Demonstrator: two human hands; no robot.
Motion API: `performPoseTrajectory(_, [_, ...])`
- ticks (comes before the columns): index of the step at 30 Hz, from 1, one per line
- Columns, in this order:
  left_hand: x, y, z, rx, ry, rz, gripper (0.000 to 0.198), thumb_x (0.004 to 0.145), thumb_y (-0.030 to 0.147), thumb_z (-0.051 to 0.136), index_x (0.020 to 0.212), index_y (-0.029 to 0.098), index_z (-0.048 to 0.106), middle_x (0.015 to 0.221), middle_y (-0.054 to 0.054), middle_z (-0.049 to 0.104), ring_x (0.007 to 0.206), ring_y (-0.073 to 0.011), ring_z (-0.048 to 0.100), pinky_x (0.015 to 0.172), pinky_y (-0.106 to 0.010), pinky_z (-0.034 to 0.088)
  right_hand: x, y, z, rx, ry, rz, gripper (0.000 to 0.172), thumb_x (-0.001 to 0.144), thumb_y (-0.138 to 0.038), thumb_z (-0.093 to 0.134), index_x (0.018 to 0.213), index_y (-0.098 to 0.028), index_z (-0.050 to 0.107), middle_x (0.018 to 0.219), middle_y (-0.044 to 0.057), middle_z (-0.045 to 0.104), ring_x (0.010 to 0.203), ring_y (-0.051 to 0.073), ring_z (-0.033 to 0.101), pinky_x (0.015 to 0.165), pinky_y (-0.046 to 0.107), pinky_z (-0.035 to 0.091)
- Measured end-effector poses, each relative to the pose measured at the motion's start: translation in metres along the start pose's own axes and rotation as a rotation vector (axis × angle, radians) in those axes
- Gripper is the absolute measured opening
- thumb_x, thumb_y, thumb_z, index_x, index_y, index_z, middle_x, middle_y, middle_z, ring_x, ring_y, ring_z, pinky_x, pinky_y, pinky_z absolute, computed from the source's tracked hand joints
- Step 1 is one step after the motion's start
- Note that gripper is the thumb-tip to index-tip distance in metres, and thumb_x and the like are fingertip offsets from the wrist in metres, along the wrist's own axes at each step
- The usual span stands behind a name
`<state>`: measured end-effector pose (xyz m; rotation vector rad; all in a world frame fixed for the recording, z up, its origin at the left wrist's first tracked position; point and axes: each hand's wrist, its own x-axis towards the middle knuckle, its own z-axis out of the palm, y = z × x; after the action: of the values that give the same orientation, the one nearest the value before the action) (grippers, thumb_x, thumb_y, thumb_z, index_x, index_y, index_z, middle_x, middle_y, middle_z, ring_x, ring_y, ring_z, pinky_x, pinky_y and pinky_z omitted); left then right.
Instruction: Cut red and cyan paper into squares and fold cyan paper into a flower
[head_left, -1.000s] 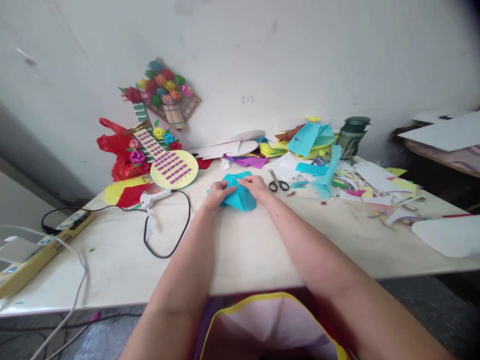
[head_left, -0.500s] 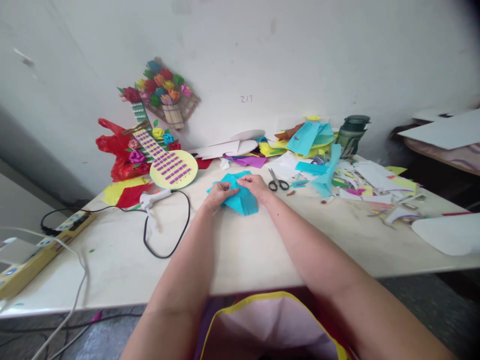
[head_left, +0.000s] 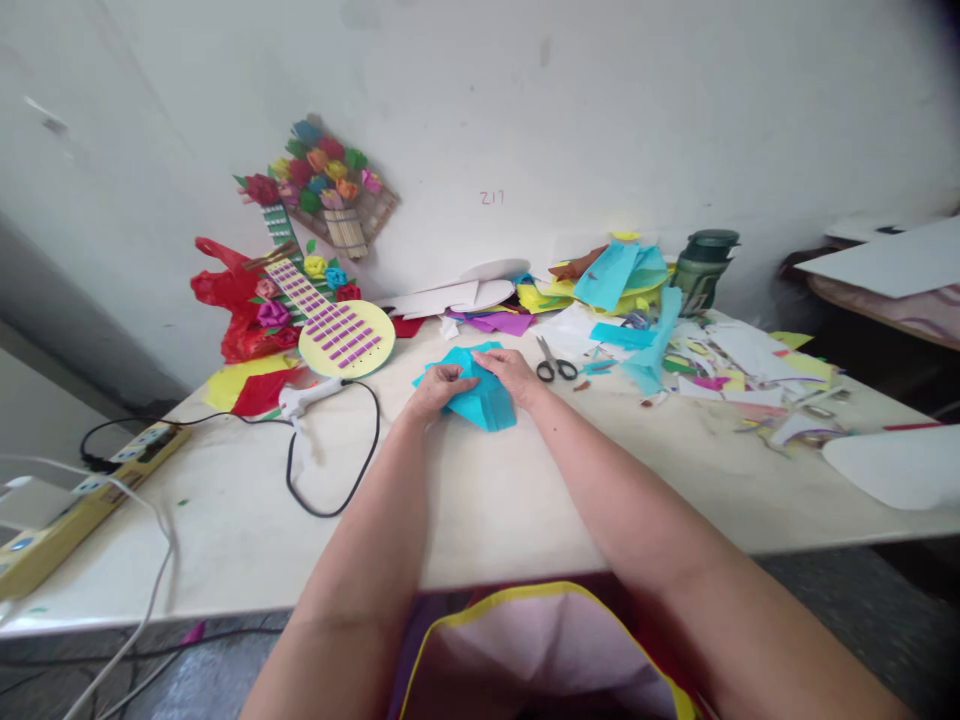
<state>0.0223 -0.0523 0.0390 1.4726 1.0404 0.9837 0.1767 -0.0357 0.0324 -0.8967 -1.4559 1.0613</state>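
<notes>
Folded blue paper [head_left: 484, 402] is held between both hands above the middle of the white table. My left hand [head_left: 439, 388] pinches its left part, thumb pointing right across the paper. The fingers of my right hand [head_left: 510, 372] are closed on its upper right part. Creased panels of the paper spread out below and behind the fingers. Black-handled scissors [head_left: 555, 364] lie just right of my right hand. To the left rests a white glue gun [head_left: 309, 396] with a black cord.
A yellow paper banjo shape [head_left: 349, 338] and a red plastic bag [head_left: 229, 300] are at the back left. Paper scraps [head_left: 720, 370] cover the right side near a green bottle [head_left: 703, 270]. A power strip [head_left: 97, 500] lies along the left edge.
</notes>
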Motion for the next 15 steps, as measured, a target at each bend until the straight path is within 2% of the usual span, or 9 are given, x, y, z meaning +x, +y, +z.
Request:
performPoseTrajectory(9, [0.0030, -0.0032, -0.0015, 0.107, -0.026, 0.025, 0.032, 0.053, 0.036, 0.073, 0.059, 0.014, 0.051, 0.049, 0.006, 0.041, 0.043, -0.0046, 0.032, 0.043, -0.021, 0.022, 0.0024, 0.0032, 0.0027, -0.006, 0.024, 0.012, 0.025, 0.055, -0.039, 0.069, 0.057, -0.015, 0.063, 0.055, -0.003, 0.054, 0.061, 0.011, 0.046, 0.063, 0.026, 0.036])
performPoseTrajectory(15, [0.0016, -0.0007, -0.0002, 0.139, -0.024, 0.082, 0.037, 0.054, 0.036, 0.072, 0.052, 0.015, 0.042, 0.047, 0.007, 0.031, 0.042, -0.0031, 0.025, 0.042, -0.021, 0.016, 0.0052, 0.0084, 0.0020, 0.055, 0.030, 0.021, 0.022, 0.054, -0.036, 0.070, 0.055, -0.016, 0.062, 0.055, -0.003, 0.056, 0.060, 0.011, 0.047, 0.065, 0.026, 0.036])
